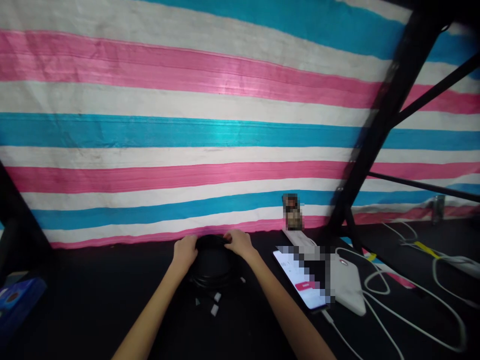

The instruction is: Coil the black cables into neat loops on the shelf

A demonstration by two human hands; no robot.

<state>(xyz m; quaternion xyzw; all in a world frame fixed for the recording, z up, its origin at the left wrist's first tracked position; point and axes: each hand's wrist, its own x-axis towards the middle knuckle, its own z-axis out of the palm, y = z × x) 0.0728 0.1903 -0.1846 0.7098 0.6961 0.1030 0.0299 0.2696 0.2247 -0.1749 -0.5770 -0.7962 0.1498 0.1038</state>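
A coil of black cable [212, 280] lies on the black table top [93, 295], hard to tell from the dark surface. My left hand [185, 252] is closed on the coil's far left side. On its far right side my right hand [239, 243] holds the coil between thumb and fingers. Several small plugs lie at the near side of the coil, among them a pale connector [217, 297] and another pale connector [214, 310].
Right of my arms are a lit phone [300, 280], a white power bank [348, 285] and looping white cables [412, 322]. A blue box [20, 305] sits at the far left. Behind stand a striped sheet [187, 175] and a black metal frame [375, 135].
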